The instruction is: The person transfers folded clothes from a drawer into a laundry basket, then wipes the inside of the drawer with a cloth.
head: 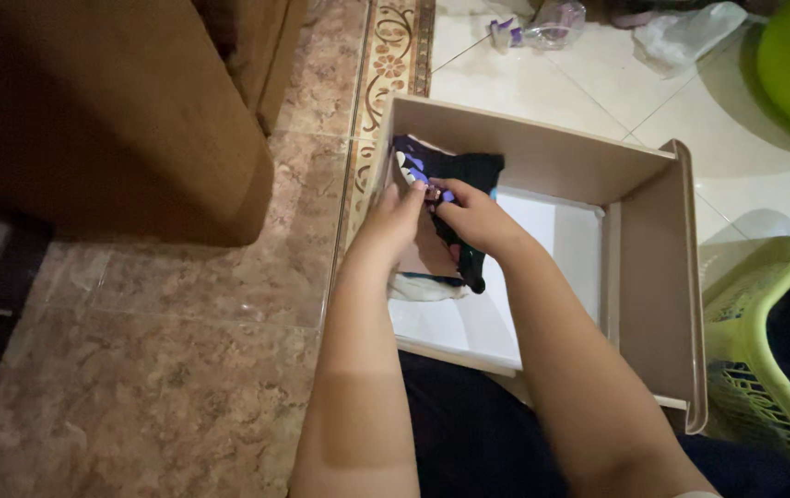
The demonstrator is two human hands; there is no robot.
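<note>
While both hands (441,214) grip dark clothes (455,171), they rest inside the beige drawer (653,258).

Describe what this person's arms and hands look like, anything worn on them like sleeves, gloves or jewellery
Both forearms are bare, with no sleeves in view. The left hand and right hand wear no gloves, and no watch or bracelet shows at either wrist. Rings cannot be made out. A sliver of pale fabric shows at the frame's bottom edge by the right arm.

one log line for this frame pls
left hand: on dark folded garment | right hand: gripping same garment | garment: in beige drawer, left end | green laundry basket: right
</note>
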